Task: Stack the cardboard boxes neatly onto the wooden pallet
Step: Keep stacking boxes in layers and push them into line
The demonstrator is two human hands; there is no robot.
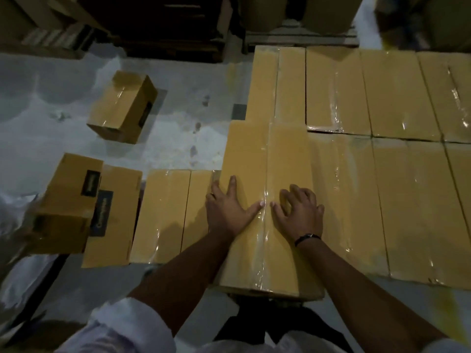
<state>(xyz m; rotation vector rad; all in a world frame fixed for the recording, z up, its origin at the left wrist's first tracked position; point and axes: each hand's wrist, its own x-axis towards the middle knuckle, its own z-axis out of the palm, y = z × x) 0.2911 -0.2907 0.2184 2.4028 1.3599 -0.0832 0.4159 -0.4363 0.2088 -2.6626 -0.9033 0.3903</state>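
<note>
A long taped cardboard box (265,154) lies on top of the stacked layer of boxes (397,98), at that layer's left end. My left hand (226,207) rests flat on its near left part, fingers spread. On the other side of the tape seam my right hand (300,212) presses the lid, fingers slightly bent. Neither hand grips anything. The pallet is hidden under the boxes.
A lower box (165,215) lies left of my hands, with two more boxes (76,200) piled beside it. A single box (122,105) sits alone on the grey floor (178,118). Dark pallets and racks (168,26) stand at the back.
</note>
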